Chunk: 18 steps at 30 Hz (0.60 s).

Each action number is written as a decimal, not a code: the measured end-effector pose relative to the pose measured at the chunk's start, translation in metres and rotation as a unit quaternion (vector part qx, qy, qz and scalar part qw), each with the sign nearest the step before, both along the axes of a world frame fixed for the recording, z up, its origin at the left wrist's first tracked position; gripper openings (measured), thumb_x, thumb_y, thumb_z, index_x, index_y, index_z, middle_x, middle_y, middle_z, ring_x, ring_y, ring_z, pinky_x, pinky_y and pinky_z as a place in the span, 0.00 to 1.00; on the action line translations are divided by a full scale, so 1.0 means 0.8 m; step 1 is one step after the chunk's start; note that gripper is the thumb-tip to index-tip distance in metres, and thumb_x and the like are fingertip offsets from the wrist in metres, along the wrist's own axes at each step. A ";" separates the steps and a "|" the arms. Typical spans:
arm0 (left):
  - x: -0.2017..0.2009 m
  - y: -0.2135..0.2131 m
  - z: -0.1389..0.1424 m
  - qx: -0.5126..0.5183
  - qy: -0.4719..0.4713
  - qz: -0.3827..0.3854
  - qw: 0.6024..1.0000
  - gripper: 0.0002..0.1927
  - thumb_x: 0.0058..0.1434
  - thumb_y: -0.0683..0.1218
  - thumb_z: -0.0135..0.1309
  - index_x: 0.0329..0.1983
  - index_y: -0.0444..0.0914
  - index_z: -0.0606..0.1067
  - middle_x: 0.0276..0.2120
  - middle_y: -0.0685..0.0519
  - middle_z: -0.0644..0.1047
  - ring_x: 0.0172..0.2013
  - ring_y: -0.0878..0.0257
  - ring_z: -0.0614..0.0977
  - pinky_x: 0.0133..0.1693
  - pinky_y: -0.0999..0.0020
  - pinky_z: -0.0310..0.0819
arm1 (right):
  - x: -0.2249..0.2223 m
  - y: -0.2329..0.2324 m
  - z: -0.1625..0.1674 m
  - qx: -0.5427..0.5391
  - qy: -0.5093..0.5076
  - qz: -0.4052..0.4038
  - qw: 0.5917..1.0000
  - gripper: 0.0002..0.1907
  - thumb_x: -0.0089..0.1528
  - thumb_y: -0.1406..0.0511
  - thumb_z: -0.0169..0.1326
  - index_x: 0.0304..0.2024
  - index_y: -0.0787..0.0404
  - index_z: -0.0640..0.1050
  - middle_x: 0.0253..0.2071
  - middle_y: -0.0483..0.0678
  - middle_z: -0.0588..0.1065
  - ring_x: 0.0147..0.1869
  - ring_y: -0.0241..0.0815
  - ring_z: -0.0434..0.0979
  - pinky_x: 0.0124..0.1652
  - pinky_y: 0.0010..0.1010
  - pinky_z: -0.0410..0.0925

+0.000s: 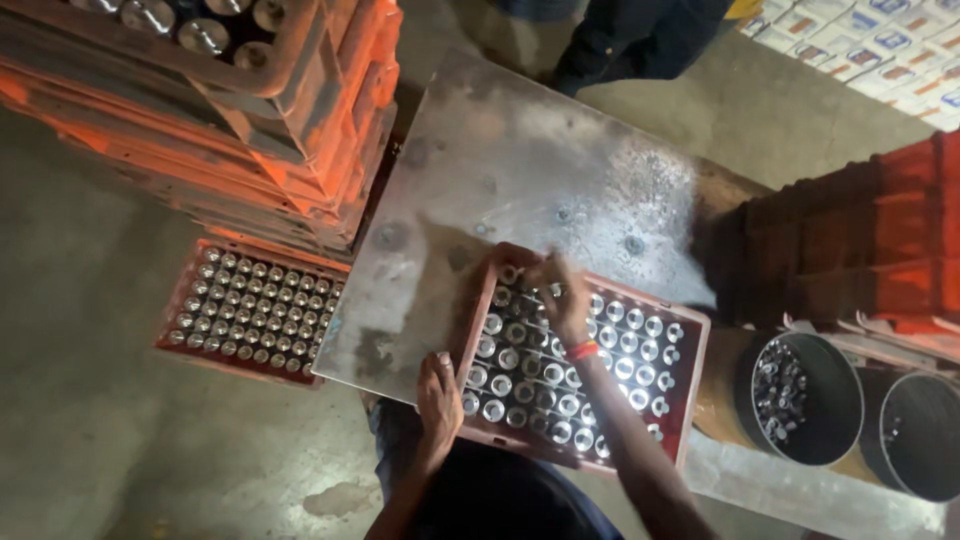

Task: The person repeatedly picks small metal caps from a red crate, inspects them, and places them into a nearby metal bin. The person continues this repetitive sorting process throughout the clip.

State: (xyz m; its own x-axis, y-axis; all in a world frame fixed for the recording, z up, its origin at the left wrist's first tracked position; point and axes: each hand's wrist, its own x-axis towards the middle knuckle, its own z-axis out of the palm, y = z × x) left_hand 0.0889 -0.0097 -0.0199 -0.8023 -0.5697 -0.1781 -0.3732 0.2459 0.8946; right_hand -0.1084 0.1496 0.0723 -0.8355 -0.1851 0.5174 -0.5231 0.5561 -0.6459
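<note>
A red plastic crate [693, 350] full of capped glass bottles [630, 345] stands on a worn metal table [520, 170]. My left hand [438, 400] grips the crate's near left rim. My right hand [556, 290], with a red band at the wrist, reaches over the far left bottles; its fingers are curled at a bottle top, blurred, and I cannot tell whether it holds anything.
A second red crate of bottles [255, 310] sits on the floor at left, below a tall stack of orange crates [250, 110]. More red crates [860, 240] stand at right. Two round metal bins [800, 395] sit at lower right. A person's legs [630, 40] are beyond the table.
</note>
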 end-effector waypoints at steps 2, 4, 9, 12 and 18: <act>0.003 0.001 -0.011 0.008 0.015 -0.007 1.000 0.22 0.75 0.53 0.37 0.46 0.30 0.73 0.43 0.33 0.76 0.46 0.36 0.76 0.49 0.50 0.69 | 0.009 0.006 0.000 0.055 -0.111 0.058 0.991 0.29 0.62 0.70 0.62 0.66 0.61 0.73 0.54 0.57 0.77 0.50 0.48 0.81 0.54 0.39 0.73; 0.007 0.002 -0.021 -0.011 0.025 -0.017 0.999 0.22 0.75 0.53 0.37 0.47 0.29 0.72 0.44 0.32 0.75 0.46 0.35 0.76 0.49 0.50 0.69 | 0.022 0.009 -0.004 -0.007 -0.037 0.004 0.999 0.29 0.63 0.70 0.63 0.67 0.60 0.72 0.56 0.56 0.77 0.55 0.50 0.81 0.57 0.40 0.73; 0.009 0.000 -0.029 -0.300 0.090 -0.083 0.946 0.23 0.80 0.49 0.32 0.57 0.24 0.69 0.49 0.28 0.73 0.48 0.35 0.75 0.51 0.50 0.69 | 0.056 0.014 -0.016 0.094 0.000 0.060 0.994 0.33 0.55 0.69 0.65 0.64 0.60 0.73 0.55 0.60 0.75 0.59 0.60 0.76 0.58 0.47 0.69; 0.008 -0.001 -0.021 0.005 0.016 -0.012 1.000 0.22 0.75 0.54 0.37 0.47 0.31 0.73 0.44 0.34 0.76 0.47 0.37 0.77 0.50 0.50 0.70 | 0.069 0.025 -0.018 0.036 -0.051 0.044 0.997 0.32 0.59 0.70 0.64 0.66 0.60 0.72 0.55 0.57 0.77 0.58 0.56 0.78 0.58 0.44 0.70; 0.009 -0.007 -0.018 -0.015 0.020 -0.034 0.999 0.23 0.75 0.55 0.35 0.48 0.31 0.72 0.44 0.34 0.75 0.46 0.37 0.77 0.49 0.49 0.69 | 0.126 0.072 -0.025 0.033 -0.108 0.015 0.993 0.29 0.60 0.69 0.63 0.64 0.59 0.73 0.54 0.55 0.79 0.55 0.55 0.80 0.55 0.43 0.72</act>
State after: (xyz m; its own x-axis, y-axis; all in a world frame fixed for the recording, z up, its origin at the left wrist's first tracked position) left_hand 0.0961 -0.0149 -0.0344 -0.8450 -0.5191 -0.1282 -0.3190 0.2970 0.9000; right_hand -0.0072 0.2074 0.0527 -0.9193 -0.2396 0.3123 -0.3934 0.5862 -0.7083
